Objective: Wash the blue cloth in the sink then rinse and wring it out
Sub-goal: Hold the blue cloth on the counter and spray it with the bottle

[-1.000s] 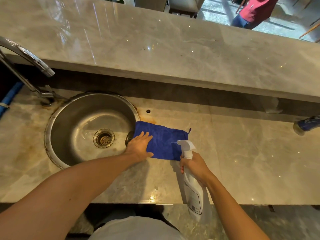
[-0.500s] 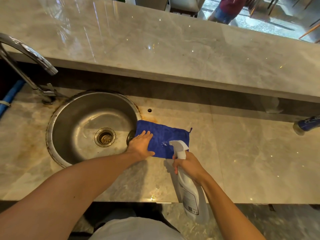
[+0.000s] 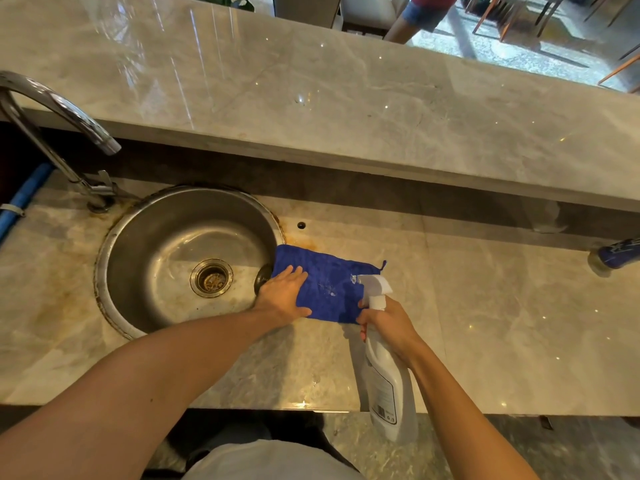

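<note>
You stand at a pale marble counter (image 3: 485, 323) with a raised ledge behind it and a round steel sink (image 3: 145, 244) set in at your left, its tap (image 3: 62, 109) arching over the far rim. No water is visibly running, and the basin looks dry around the drain (image 3: 211, 278).

The blue cloth (image 3: 329, 289) lies spread flat on the counter just right of the sink, its left edge at the rim. Your left hand (image 3: 285, 294) rests on the cloth's left end with fingers straight and slightly fanned, palm down. It pins the fabric rather than gripping it, most likely so the cloth stays flat and does not slide while it is sprayed. The fingertips (image 3: 298, 271) point toward the far edge of the cloth, and most of the fabric extends to their right, uncovered.

Your right hand (image 3: 388, 323) is curled round the neck of a white spray bottle (image 3: 388, 382), with the nozzle aimed left and down over the cloth's right end. The trigger finger is hidden behind the head, so whether it is squeezing cannot be told. Small pale flecks sit on the cloth just in front of the nozzle, which look like cleaner landing there.

By my reading, you are wetting the cloth with cleaner before it goes into the basin; washing, rinsing and wringing all lie ahead.
</note>
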